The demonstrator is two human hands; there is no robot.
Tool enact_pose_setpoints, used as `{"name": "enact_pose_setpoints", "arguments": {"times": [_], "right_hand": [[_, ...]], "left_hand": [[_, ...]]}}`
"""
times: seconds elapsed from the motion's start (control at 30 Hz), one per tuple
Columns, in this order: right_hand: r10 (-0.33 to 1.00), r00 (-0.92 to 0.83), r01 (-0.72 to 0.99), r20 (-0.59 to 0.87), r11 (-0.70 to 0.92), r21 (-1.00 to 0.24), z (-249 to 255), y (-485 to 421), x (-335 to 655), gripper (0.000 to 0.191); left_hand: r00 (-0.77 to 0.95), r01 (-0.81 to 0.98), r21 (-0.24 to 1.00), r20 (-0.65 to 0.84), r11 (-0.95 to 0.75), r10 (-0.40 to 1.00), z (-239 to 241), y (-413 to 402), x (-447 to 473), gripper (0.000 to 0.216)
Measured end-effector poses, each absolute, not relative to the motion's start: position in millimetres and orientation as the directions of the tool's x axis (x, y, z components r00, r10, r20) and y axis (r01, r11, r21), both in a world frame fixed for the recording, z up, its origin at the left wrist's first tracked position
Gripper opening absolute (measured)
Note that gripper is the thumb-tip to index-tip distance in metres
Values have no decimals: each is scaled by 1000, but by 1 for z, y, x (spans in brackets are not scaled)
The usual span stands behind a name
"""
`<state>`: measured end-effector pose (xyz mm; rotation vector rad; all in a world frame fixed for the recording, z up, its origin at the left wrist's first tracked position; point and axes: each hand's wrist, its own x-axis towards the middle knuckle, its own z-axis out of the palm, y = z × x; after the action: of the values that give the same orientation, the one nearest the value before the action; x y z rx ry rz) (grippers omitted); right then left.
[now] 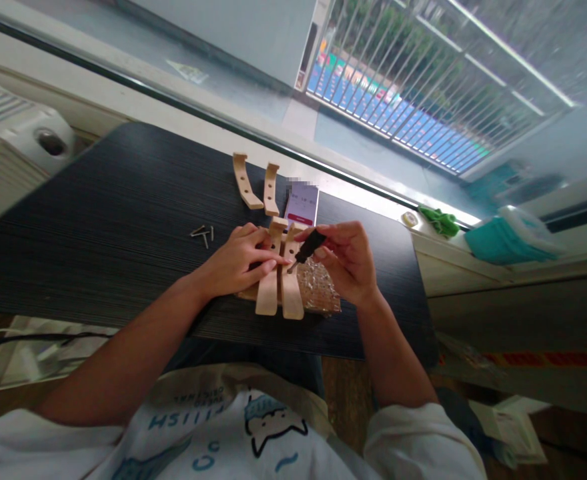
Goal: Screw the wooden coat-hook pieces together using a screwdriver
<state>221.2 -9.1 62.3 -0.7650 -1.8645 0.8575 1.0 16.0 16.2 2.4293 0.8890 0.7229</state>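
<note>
My right hand [351,260] is closed around a black-handled screwdriver [309,246], tilted with its tip at a lower hole of the right wooden hook [291,297]. That hook lies alongside a left wooden hook [267,293]; both are pale, curved and drilled with holes. From the left, my left hand [243,260] holds the two down, index finger and thumb stretched across them. Beneath them sits a brown block in clear bubble wrap [319,287]. Whether a screw is under the tip is too small to tell.
On the dark table [98,220] lie two more wooden hooks [246,183] and several screws [203,234]. A phone [302,200] rests behind the work. A tape roll [410,219], green cloth [439,221] and teal container [503,237] line the sill. A white heater [18,140] stands left.
</note>
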Motion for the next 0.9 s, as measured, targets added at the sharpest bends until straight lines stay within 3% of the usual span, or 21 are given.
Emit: {"name": "enact_pose_setpoints", "arguments": {"times": [0.9], "right_hand": [[778,-384,182,497,591,-786,67,-6,223,27]], "left_hand": [[657,437,561,335,-703,676,16,16,0,39]]}}
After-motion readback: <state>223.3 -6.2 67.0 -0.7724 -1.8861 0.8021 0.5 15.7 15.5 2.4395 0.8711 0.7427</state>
